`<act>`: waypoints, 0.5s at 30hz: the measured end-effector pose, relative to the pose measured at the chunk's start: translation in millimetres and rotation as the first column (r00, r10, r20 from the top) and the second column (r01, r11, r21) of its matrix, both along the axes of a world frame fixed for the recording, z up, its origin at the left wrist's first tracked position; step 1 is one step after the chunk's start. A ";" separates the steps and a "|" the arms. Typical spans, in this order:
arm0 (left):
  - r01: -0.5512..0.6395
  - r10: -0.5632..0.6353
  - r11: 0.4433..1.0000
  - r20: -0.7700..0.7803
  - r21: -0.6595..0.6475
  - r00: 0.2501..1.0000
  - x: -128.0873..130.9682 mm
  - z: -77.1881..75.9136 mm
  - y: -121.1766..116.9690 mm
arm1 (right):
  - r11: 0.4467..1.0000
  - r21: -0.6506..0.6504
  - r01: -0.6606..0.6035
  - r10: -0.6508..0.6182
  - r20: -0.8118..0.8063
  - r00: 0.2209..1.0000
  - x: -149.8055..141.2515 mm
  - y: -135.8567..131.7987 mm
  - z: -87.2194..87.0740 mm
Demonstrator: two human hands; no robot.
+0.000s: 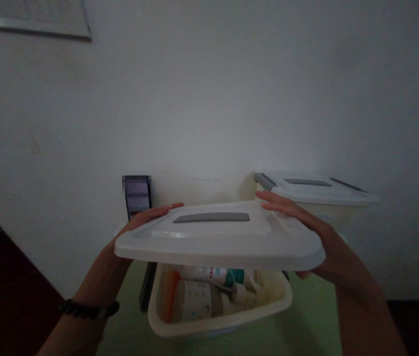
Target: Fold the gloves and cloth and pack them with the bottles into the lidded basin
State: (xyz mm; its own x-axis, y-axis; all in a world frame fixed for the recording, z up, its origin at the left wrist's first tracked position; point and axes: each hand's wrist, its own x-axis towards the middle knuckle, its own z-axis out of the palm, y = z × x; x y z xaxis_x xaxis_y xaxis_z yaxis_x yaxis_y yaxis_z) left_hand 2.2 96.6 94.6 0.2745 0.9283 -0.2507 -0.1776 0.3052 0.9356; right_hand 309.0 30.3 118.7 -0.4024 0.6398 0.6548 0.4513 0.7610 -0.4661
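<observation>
A white lid (209,249) with a grey strip on top is held above an open storage box (180,330). My left hand (150,215) grips the lid's left edge. On the opposite edge, my right hand (298,217) holds it with fingers on top and the thumb low at the side. The lid is apart from the box's front rim and hides its back part. Inside the box lie a clear bottle with a white label (196,299), a white and green container (228,275) and something orange (173,291).
A second lidded box (316,195) stands at the back right against the wall (209,99). A phone (138,195) leans upright at the back left. Under the box is a green tabletop (306,326). A dark handle (147,287) hangs at the box's left side.
</observation>
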 end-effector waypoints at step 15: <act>0.325 0.011 0.854 -0.640 0.405 0.768 -37.7 -6.9 -1.8 | 0.939 -0.302 0.166 -0.221 -0.157 0.963 -17.7 29.1 -24.3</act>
State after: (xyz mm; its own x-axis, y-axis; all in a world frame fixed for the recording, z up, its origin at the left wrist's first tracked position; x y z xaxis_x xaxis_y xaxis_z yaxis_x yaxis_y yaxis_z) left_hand -35.5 94.8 87.7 0.3749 0.9264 0.0364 0.4785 -0.2270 0.8482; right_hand 291.3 59.4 94.5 -0.1406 0.8627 0.4858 0.4609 0.4914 -0.7390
